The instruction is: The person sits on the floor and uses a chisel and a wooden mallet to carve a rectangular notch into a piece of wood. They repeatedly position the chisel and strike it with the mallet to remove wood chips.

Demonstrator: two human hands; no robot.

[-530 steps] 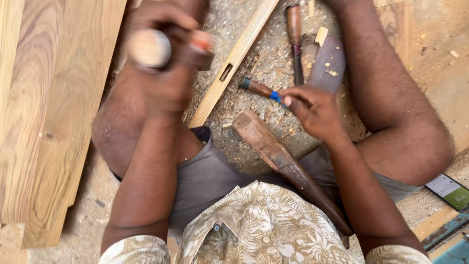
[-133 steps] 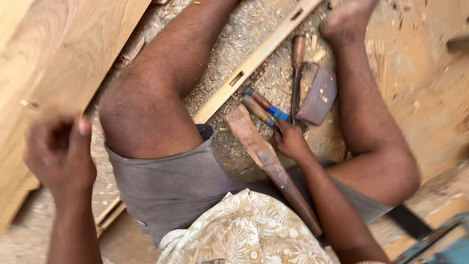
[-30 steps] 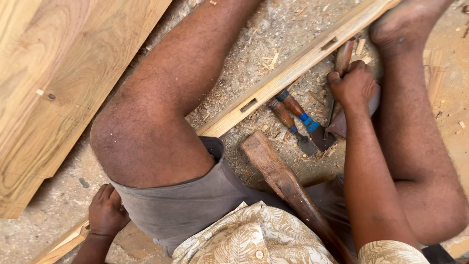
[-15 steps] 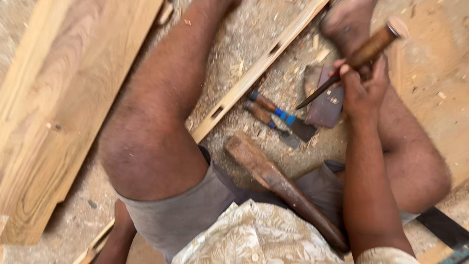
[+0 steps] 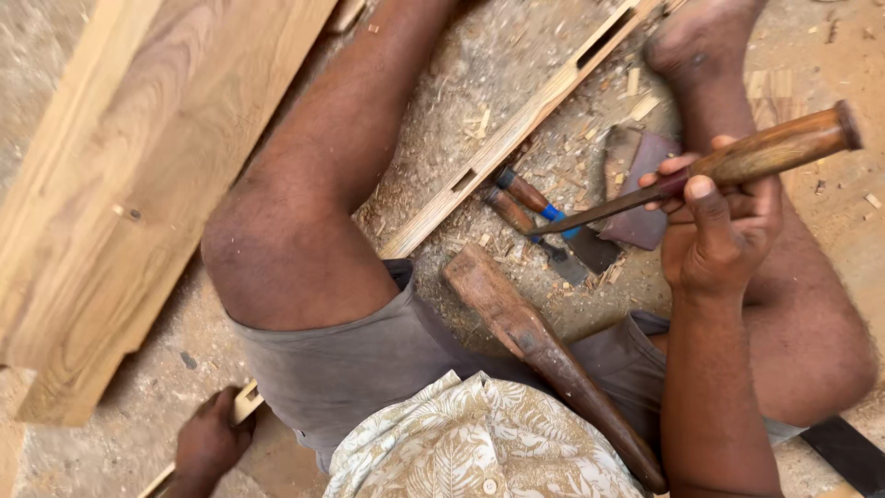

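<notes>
Your right hand (image 5: 724, 235) grips a wooden-handled chisel (image 5: 737, 166), raised above the sawdust-strewn floor (image 5: 516, 55), its blade angled down-left over two other chisels (image 5: 530, 207) lying beside a mortised wooden strip (image 5: 516, 129). Your left hand (image 5: 210, 443) closes around that strip's near end, beside your thigh.

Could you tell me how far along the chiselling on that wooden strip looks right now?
Done: the long wooden strip already has two slots cut, with shavings around. In hand: the right hand holds a wooden-handled chisel off the wood; the left hand grips the strip's near end. Left: two chisels and the mallet lie idle.
</notes>
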